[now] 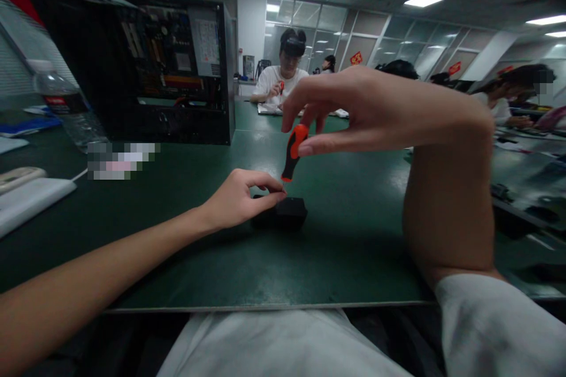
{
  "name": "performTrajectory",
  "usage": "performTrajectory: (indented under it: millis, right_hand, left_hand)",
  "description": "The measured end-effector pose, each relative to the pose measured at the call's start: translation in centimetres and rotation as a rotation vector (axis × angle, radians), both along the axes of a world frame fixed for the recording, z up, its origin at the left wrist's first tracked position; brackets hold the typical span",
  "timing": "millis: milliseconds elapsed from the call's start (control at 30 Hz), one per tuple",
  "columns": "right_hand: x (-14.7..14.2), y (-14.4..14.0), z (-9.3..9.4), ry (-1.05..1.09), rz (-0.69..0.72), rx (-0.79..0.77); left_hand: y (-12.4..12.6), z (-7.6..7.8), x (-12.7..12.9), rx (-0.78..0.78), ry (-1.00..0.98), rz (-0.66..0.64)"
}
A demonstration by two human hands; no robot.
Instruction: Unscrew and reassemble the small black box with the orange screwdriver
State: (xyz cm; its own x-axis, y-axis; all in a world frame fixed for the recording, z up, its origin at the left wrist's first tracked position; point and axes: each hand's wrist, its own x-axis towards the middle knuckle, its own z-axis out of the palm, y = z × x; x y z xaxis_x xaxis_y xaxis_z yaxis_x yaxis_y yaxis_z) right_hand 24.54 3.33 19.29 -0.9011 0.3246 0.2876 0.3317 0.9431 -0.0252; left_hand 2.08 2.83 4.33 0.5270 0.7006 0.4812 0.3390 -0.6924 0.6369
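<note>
The right hand (354, 109) pinches the top of an orange-and-black-handled screwdriver (292, 152), held upright, tip down on a small black rectangular block (285, 214). The left hand (239, 197) pinches at the tip, fingertips resting on the block, mid-table on the green mat (345, 247). Far left stand an open black computer case (145, 65) and a clear plastic water bottle (66, 106).

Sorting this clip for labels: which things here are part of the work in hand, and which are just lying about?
In use:
- screwdriver, held by right hand
- small black box, steadied by left hand

Lying about:
- open computer case
- water bottle
- white device on the green table
</note>
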Motion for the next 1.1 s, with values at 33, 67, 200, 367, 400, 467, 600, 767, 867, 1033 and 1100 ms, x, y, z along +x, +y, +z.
performTrajectory:
  millis: [33, 67, 200, 367, 400, 467, 600, 767, 867, 1033, 1100]
  right_hand:
    - [0.0, 0.1, -0.1, 0.004, -0.003, 0.03]
    - [-0.1, 0.2, -0.2, -0.006, -0.01, 0.059]
    - [-0.3, 0.2, -0.2, -0.109, 0.013, 0.081]
    - [-0.4, -0.6, -0.2, -0.093, 0.121, 0.033]
    - [-0.5, -0.7, -0.2, -0.072, 0.102, 0.046]
    - [-0.6, -0.9, -0.4, -0.06, 0.036, 0.087]
    - [-0.9, -0.8, -0.5, -0.133, 0.003, 0.127]
    - [-0.9, -0.7, -0.4, -0.144, 0.159, 0.034]
    - [-1.0, -0.8, -0.5, -0.083, 0.059, 0.078]
    - [-0.8, -0.8, -0.6, -0.125, 0.048, 0.098]
    - [-0.7, -0.9, -0.5, -0.144, 0.137, 0.072]
  left_hand:
    - [0.0, 0.0, 0.0, 0.001, 0.001, 0.008]
    - [0.0, -0.1, 0.1, 0.005, 0.002, 0.013]
    - [-0.1, 0.0, 0.0, 0.023, 0.008, 0.015]
    - [-0.2, 0.1, 0.0, 0.015, 0.004, -0.039]
    - [-0.2, 0.1, 0.0, 0.015, 0.003, -0.035]
    - [-0.2, 0.1, 0.1, 0.014, 0.005, -0.012]
    - [-0.2, 0.1, 0.2, 0.015, 0.019, 0.031]
    - [-0.1, 0.0, 0.2, -0.004, -0.025, -0.028]
    - [-0.1, -0.1, 0.3, -0.028, -0.057, -0.036]
    - [-0.1, -0.1, 0.4, -0.023, -0.039, -0.046]
    - [-0.1, -0.1, 0.4, -0.017, -0.033, -0.046]
